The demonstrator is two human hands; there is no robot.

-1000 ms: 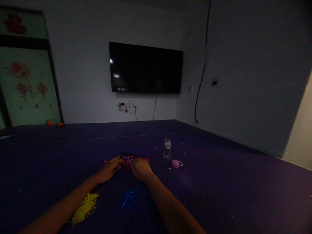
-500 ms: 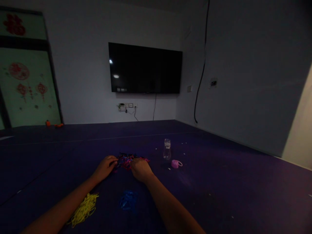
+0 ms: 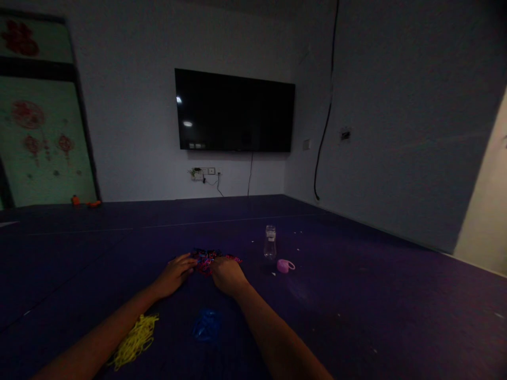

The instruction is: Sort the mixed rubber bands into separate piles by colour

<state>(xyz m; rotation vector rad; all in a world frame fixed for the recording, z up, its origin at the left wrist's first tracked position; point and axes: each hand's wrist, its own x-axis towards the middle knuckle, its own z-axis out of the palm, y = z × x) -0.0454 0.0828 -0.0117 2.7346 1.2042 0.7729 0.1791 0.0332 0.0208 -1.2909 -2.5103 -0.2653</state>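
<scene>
A mixed pile of small coloured bands (image 3: 205,258), mostly pink, blue and dark, lies on the purple floor in front of me. At its left edge rests my left hand (image 3: 176,273), fingers stretched out and touching the bands. My right hand (image 3: 227,274) is over the pile's right part, its fingers curled down among the bands; its fingertips are hidden, so what they pinch I cannot make out. By my left forearm lies a heap of yellow rubber bands (image 3: 134,342). Between my forearms sits a smaller heap of blue bands (image 3: 206,324).
Right of the pile stands a clear open bottle (image 3: 270,244), with a pink looped cap (image 3: 282,266) beside it. Small white scraps lie around them. Farther back are orange objects (image 3: 93,203) near the door, and a television (image 3: 237,112) on the wall.
My left hand has shifted slightly right, its fingers reaching farther over the pile's left edge. My right hand stays in nearly the same place. The view has turned very slightly.
</scene>
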